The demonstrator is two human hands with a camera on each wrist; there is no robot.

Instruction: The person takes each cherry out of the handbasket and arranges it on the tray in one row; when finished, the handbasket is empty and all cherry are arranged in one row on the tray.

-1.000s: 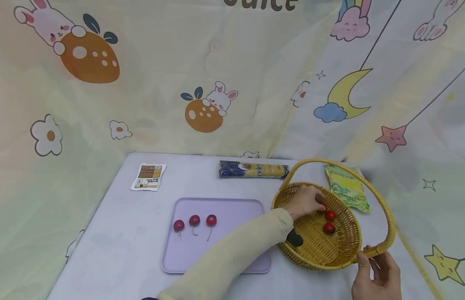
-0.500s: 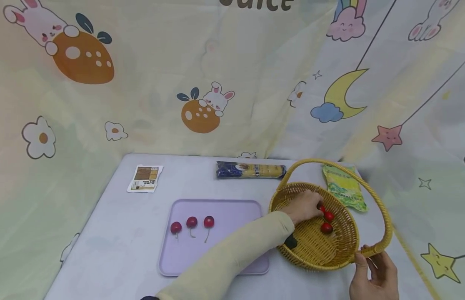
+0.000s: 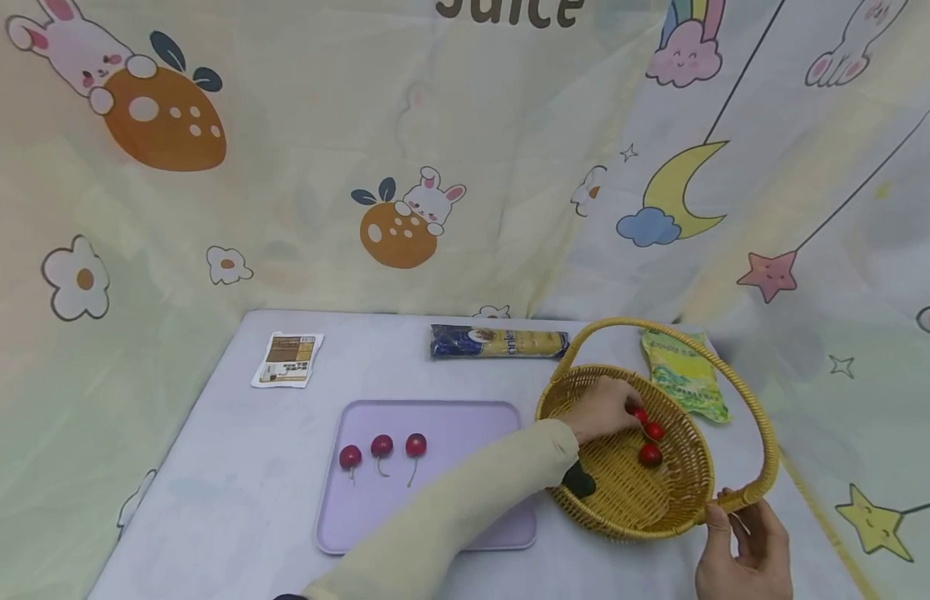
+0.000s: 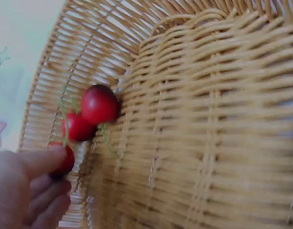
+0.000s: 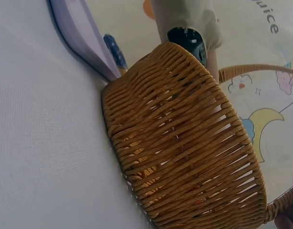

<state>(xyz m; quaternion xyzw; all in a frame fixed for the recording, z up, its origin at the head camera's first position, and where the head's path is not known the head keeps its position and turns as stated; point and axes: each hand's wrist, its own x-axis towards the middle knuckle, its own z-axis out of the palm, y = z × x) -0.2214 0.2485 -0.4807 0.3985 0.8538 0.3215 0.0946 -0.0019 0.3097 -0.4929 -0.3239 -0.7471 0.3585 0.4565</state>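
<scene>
My left hand [image 3: 602, 410] reaches into the wicker basket [image 3: 626, 500] and pinches a red cherry [image 4: 64, 161] between thumb and fingers, near the side wall. Right beside it lie two more cherries, a middle one [image 4: 78, 128] and a darker-topped one [image 4: 99, 104], with thin green stems showing. With my right hand [image 3: 746, 550] I grip the foot of the basket's arched handle at the near right rim. In the right wrist view, only a bit of that hand shows at the right edge, and the basket's woven side [image 5: 184, 143] fills the middle.
Left of the basket sits a lilac tray [image 3: 427, 403] with three stemmed cherries [image 3: 382, 446]. Behind lie a blue-and-yellow packet [image 3: 498, 342], a green-yellow bag [image 3: 686, 375] and a small white-brown sachet [image 3: 288, 360]. My left sleeve [image 3: 465, 508] crosses over the tray.
The head view has shifted slightly. My left hand has drawn back a little, and more of the cherry at its fingertips shows than half a second ago. My right hand keeps its grip.
</scene>
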